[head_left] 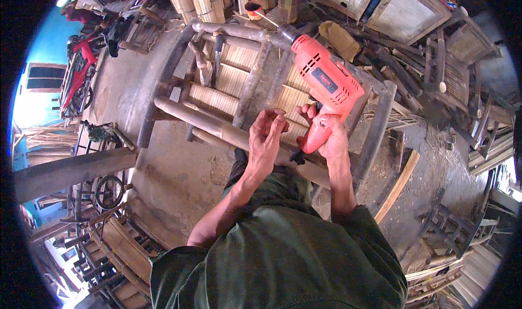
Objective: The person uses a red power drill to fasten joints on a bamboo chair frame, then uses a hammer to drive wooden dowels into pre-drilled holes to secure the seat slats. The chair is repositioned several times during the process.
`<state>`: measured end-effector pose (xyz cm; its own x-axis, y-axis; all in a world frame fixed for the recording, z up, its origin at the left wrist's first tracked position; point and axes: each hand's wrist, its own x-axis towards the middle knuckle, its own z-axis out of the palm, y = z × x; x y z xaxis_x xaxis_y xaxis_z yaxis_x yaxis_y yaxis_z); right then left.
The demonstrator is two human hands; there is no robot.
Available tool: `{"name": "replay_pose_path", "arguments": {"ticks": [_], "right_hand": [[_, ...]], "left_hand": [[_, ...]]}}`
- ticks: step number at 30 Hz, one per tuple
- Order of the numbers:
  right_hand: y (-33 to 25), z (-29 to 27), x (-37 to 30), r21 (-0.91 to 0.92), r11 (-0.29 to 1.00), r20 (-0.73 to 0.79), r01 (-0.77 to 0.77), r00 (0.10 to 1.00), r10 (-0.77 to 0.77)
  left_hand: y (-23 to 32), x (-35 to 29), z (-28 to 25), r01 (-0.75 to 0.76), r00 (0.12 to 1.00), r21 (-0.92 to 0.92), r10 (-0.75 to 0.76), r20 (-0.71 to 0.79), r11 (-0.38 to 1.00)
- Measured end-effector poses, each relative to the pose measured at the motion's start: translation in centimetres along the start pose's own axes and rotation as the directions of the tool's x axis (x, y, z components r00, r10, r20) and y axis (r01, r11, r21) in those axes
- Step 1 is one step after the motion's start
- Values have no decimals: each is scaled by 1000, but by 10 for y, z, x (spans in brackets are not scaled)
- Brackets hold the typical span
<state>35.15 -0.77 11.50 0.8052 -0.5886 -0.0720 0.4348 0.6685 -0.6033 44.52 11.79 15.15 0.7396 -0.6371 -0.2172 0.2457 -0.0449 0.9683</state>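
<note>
My right hand (330, 137) is wrapped round the handle of an orange-red power drill (326, 75). The drill points up and away to the left, its black chuck (288, 33) over the far part of a bamboo frame (201, 121). Just left of the drill's handle is my left hand (266, 137), its fingers curled in a pinch; whatever they may hold is too small to make out. Below both hands lies the bamboo furniture frame, made of thick dark poles with pale slatted panels (236, 64). A dark-handled tool (218, 56) rests at its far left part.
A red can (254, 10) stands beyond the frame, near upright bamboo poles (201, 1). Scrap poles (399, 83) are heaped at the right, with a loose wooden strip (399, 184) nearer me. On the left are a red motorcycle (81, 72), a thick post (76, 165) and another person (81, 16).
</note>
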Motion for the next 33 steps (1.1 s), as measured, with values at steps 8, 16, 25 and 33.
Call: {"name": "replay_pose_path", "arguments": {"ticks": [8, 16, 25, 33], "right_hand": [[-18, 12, -16, 71, 995, -167, -76, 982, 87], [-10, -3, -26, -167, 960, -319, -227, 933, 165], [-4, -4, -21, -95, 986, -262, -140, 959, 111], [-13, -28, -7, 115, 990, 36, -86, 996, 82]], "left_hand": [[27, 5, 25, -187, 982, 301, 172, 77, 935], [17, 14, 44, -452, 889, 410, 436, 138, 793], [9, 8, 19, -386, 916, 498, 385, 109, 777], [-14, -30, -83, 6, 972, 446, 99, -212, 895]]}}
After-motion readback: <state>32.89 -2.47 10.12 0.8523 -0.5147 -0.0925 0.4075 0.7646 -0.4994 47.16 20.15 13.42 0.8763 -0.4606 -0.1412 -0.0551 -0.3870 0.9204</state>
